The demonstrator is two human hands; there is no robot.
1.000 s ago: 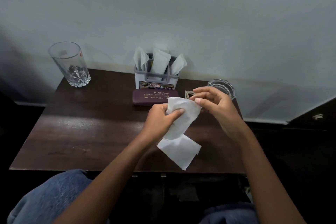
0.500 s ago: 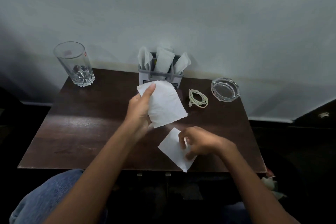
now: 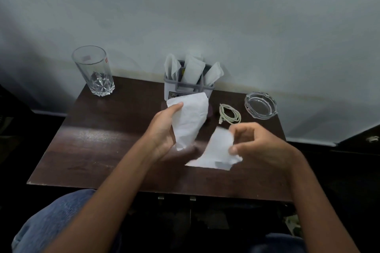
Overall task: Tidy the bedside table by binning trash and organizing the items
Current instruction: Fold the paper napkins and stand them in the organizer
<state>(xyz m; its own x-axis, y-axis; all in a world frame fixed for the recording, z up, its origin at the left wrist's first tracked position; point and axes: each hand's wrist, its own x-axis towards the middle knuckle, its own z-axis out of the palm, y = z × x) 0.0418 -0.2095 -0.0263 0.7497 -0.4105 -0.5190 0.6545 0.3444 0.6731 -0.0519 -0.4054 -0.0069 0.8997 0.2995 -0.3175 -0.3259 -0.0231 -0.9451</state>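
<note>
The left hand (image 3: 164, 135) gripped a creased white paper napkin (image 3: 189, 119), thumb laid along its upper left edge and fingers curled behind its lower part, so that the sheet stood nearly upright over the middle of the dark brown wooden table (image 3: 102, 139) and hid the front of the grey plastic holder (image 3: 189, 85) behind it. That holder stood at the back edge of the table against the pale wall (image 3: 205, 16), with folded white napkins sticking up out of its compartments. The right hand (image 3: 261, 146), somewhat blurred, had its fingers curled and pinched the right edge of a second white napkin (image 3: 218, 150); that sheet slanted down to the left, its lower edge at or just above the tabletop near the front, though whether it touched the wood could not be told. The two napkins were close together but apart. A coiled off-white cable (image 3: 229, 114) lay on the table just beyond the right hand, and a round clear glass ashtray (image 3: 260, 107) sat near it at the back right corner. A clear cut-glass tumbler (image 3: 93, 72) stood upright at the back left corner, well apart from the rest. A blue denim knee (image 3: 51, 222) showed below the front edge of the table, on the left.
</note>
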